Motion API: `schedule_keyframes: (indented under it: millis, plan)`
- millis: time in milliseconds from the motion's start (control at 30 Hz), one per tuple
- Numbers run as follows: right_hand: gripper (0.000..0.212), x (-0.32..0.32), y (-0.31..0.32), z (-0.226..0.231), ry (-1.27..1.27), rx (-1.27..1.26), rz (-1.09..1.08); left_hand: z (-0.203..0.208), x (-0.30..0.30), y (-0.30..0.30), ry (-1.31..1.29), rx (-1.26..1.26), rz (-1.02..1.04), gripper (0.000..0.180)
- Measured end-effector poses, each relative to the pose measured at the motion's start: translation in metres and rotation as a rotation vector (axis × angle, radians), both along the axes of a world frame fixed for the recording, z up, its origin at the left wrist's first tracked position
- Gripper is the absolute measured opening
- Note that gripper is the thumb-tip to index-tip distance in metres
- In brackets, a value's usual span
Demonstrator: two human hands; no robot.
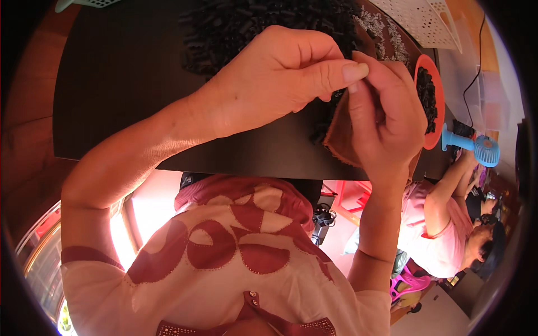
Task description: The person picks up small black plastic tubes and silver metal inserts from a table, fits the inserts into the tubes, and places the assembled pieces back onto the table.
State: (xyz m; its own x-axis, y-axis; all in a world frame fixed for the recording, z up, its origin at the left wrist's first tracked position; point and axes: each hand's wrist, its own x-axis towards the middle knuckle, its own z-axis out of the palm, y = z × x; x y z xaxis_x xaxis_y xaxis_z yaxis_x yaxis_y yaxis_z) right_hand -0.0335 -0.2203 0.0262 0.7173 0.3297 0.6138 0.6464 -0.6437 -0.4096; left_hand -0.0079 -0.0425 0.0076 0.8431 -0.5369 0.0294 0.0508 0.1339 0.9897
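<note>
Above the dark table (129,95), my left hand (297,73) and my right hand (392,112) meet fingertip to fingertip. Both are closed in a pinch, thumbs against forefingers. Whatever lies between the fingertips is too small or too hidden to make out. Behind my left hand spreads a large heap of short black tube-like pieces (224,28). Beyond my right hand lie small silvery metal pieces (384,33). A brown cloth (342,140) sits under my right hand, partly covered by it. A few black pieces (320,131) rest beside the cloth.
Right of my hand stands an orange-red bowl (440,115) holding black pieces. A blue handheld fan (486,151) is past it. A white perforated basket (420,22) stands at the far right, and a pale green one (92,3) at the far left. Another person in pink (443,241) sits at right.
</note>
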Motion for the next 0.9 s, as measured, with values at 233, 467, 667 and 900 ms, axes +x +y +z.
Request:
schedule_keyframes:
  millis: [233,467,667,900]
  plan:
    - [0.033,-0.018,0.005,0.011,0.325,0.274,0.138,-0.002,-0.004,0.001,-0.101,-0.119,-0.023,0.018]
    - [0.035,-0.015,-0.006,0.01,0.43,0.581,0.247,0.003,-0.006,0.004,-0.083,-0.209,-0.103,0.02]
    - [0.028,-0.018,-0.003,0.015,0.423,0.467,0.232,-0.002,-0.006,0.005,-0.069,-0.304,-0.191,0.022]
    - [0.021,-0.02,-0.004,0.011,0.293,0.395,0.235,-0.002,-0.002,0.005,0.132,-0.325,-0.248,0.023]
